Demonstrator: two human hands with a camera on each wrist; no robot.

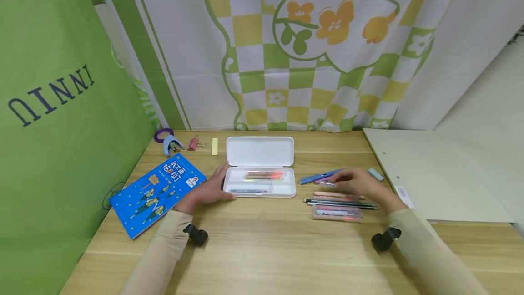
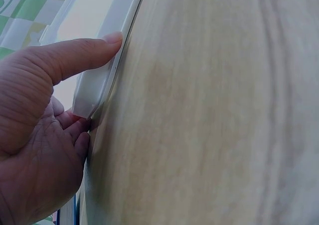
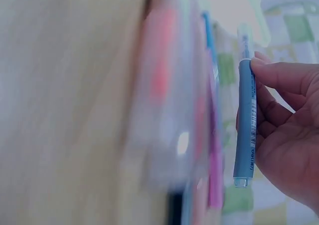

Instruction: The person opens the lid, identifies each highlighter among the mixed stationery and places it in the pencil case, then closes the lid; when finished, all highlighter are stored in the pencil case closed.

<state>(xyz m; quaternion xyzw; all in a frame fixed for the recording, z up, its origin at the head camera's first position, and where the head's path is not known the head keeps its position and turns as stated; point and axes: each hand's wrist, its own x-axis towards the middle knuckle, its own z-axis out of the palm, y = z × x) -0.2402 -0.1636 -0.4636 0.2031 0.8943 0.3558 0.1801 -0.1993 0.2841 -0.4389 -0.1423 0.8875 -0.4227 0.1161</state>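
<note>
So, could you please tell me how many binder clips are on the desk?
1. A single pink binder clip lies at the back left of the desk, between the purple tape dispenser and the yellow sticky strip. Others may be hidden.

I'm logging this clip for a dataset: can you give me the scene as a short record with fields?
left hand: holds the left end of the open white pencil case, thumb on its rim
right hand: grips a blue-grey pen
case contents: orange pens, one grey pen
beside right hand: row of pens, blue pen, eraser
left side: blue booklet
surface: wooden table
</note>
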